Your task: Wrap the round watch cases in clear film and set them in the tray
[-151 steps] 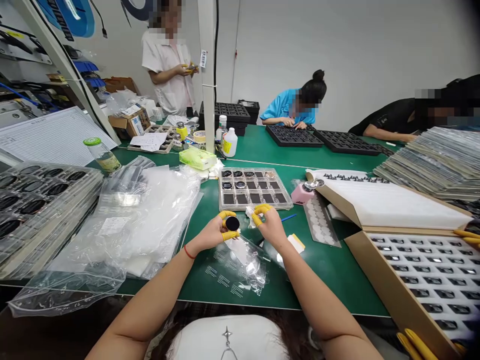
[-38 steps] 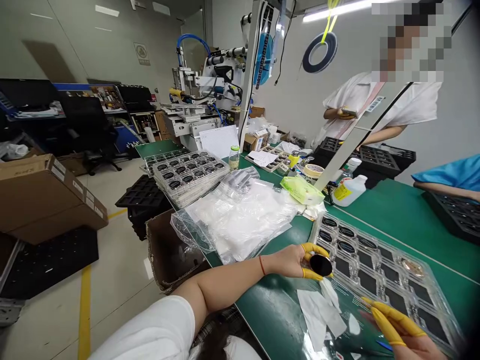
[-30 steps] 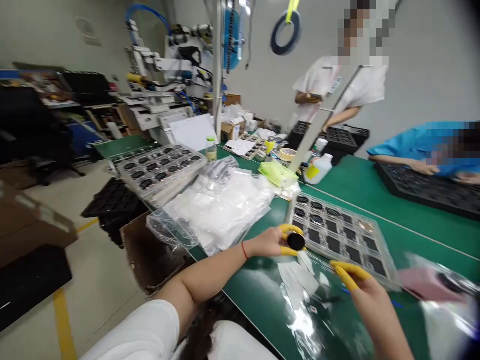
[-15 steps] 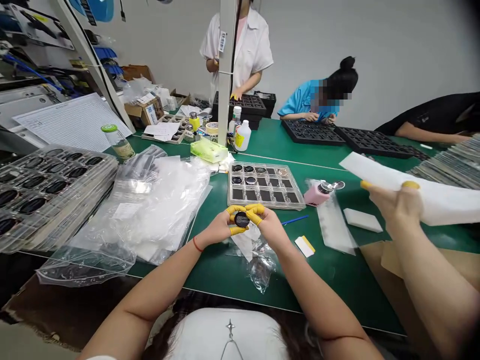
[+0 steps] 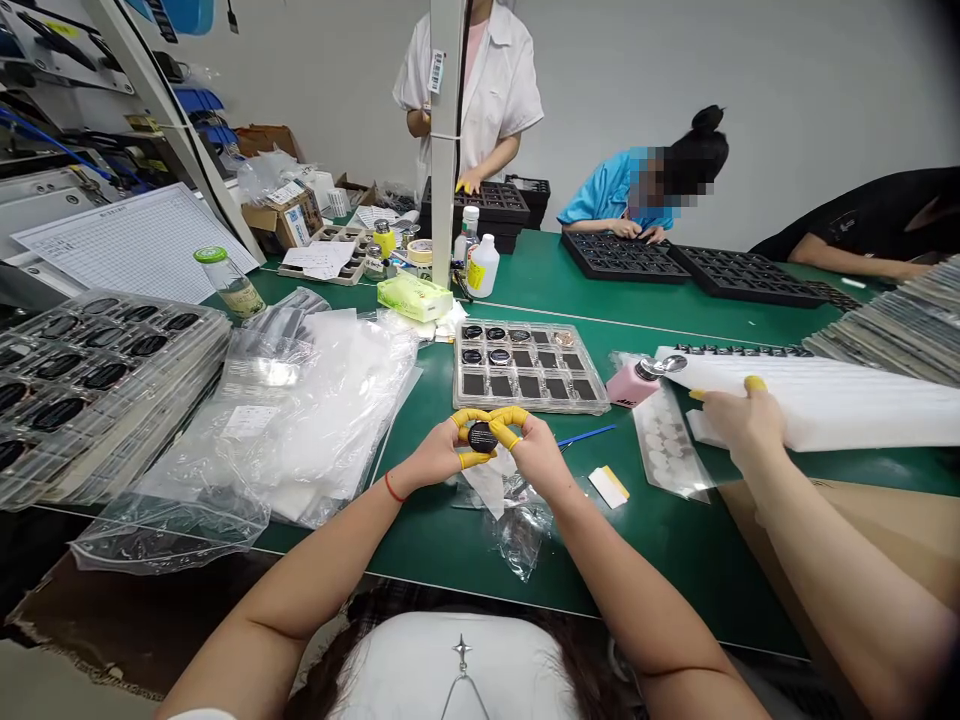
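Between my two hands is a small black round disc [image 5: 481,436] with fine pale print on its face. My left hand [image 5: 441,455], in yellow finger cots, pinches the disc from its left side. Yellow cots also cover fingers of my right hand [image 5: 536,450], whose thumb and forefinger grip the right and upper edge. Just beyond my hands lies a clear compartment tray [image 5: 529,400]; several round pieces sit in its back rows and the front row shows bare dark pads. Crumpled clear plastic [image 5: 521,540] and a white paper piece [image 5: 486,490] lie below my hands.
At right, another person's hand [image 5: 742,420] holds a white foam sheet [image 5: 847,400]. Nearby stand a pink pump bottle [image 5: 634,382] and a sticker sheet [image 5: 670,445]. Plastic bags [image 5: 315,400] and stacked trays [image 5: 97,400] fill the left. Co-workers handle black trays [image 5: 622,257] across the table.
The other person's hand at right has lowered the white foam sheet and moved left, exposing a row of black pieces behind it. My hands keep the disc in nearly the same place.
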Motion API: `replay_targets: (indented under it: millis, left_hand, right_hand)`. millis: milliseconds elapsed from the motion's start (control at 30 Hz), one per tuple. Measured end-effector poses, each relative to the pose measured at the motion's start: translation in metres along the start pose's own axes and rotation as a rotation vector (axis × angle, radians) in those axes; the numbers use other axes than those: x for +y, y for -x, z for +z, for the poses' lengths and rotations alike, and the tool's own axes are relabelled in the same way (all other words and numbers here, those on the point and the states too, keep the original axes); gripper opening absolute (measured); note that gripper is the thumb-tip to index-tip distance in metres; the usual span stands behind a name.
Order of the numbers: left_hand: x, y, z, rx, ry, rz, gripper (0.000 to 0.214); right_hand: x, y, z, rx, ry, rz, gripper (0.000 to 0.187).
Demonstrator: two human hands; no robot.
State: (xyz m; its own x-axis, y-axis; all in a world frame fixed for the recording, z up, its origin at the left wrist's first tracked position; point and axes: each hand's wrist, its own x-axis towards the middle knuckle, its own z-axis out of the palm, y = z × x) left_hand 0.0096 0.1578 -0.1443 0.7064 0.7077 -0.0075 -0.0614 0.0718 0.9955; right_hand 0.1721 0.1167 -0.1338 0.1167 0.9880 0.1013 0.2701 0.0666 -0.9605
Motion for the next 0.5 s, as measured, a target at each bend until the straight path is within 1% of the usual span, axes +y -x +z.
replay_targets:
  millis: [233, 500]
  left_hand:
    - [-0.0004, -0.0005, -0.0001, 0.002, 0.028, -0.020, 0.051]
    - [-0.0003, 0.0002, -0.0010, -0.005, 0.023, -0.022, 0.049]
  right_hand:
    - [-0.0067, 0.0025, -0.0004, 0.010, 0.054, 0.005, 0.018]
    - [-0.0078, 0.0038, 0.0010, 0.028, 0.076, -0.007, 0.016]
